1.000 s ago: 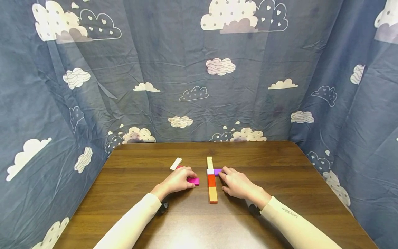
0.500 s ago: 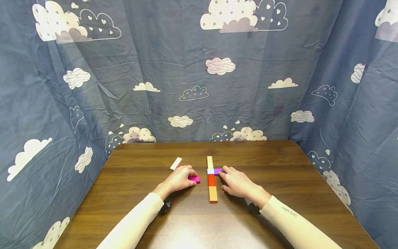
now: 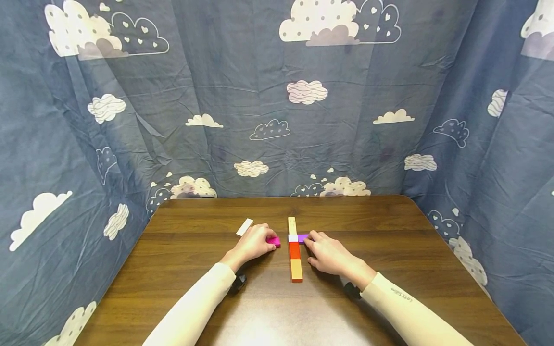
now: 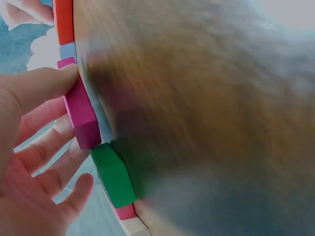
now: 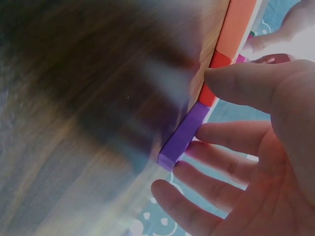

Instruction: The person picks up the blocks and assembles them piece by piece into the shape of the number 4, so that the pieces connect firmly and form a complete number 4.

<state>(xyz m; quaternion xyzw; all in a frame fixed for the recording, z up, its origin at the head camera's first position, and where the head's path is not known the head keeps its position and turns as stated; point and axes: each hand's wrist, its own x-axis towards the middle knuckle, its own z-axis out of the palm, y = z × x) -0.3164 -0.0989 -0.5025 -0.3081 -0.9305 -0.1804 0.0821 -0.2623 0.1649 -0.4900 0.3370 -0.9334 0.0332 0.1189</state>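
My left hand pinches a magenta block between thumb and fingers, just left of a line of blocks in the head view. The line runs front to back: a tan block, a red block, a pale whitish block and a light wooden block. A purple block sticks out rightward from the whitish one. My right hand rests its fingertips on the purple block's outer part; its thumb lies apart from it, fingers extended.
A green block lies close behind the magenta one in the left wrist view, with a pink block beyond. A white block lies behind my left hand. The brown wooden table ends at a cloud-patterned curtain.
My left hand has moved right and away from me with the magenta block, toward the whitish block. The right hand and the line of blocks have hardly moved.
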